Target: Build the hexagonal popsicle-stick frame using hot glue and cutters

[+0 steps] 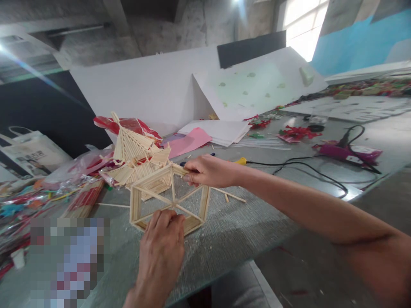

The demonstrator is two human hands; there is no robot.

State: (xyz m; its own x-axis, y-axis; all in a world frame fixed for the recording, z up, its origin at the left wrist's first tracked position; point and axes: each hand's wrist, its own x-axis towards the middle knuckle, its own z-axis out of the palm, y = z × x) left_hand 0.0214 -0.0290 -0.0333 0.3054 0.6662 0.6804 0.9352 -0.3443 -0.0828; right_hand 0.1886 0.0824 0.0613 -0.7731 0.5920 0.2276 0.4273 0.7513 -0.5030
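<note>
A hexagonal frame of thin wooden sticks (pixel 174 201), with spokes meeting at its middle, lies on the grey table in front of me. My left hand (pixel 163 244) grips its near edge, fingers curled over the sticks and the fingertips hidden. At the far right corner, my right hand (pixel 207 171) pinches the rim between thumb and fingers. Just behind the frame stands a stick-built model with a pointed, pagoda-like roof (pixel 133 143). Loose sticks (pixel 229 194) lie to the right of the frame.
Behind the model is a red plastic bag (pixel 141 128), with pink paper (pixel 189 143) and white sheets (pixel 218 130) beside it. A yellow-tipped tool (pixel 241 161) trails a black cable towards a purple item (pixel 348 153). Bundled sticks (pixel 84 200) and plastic wrapping (pixel 70 169) crowd the left.
</note>
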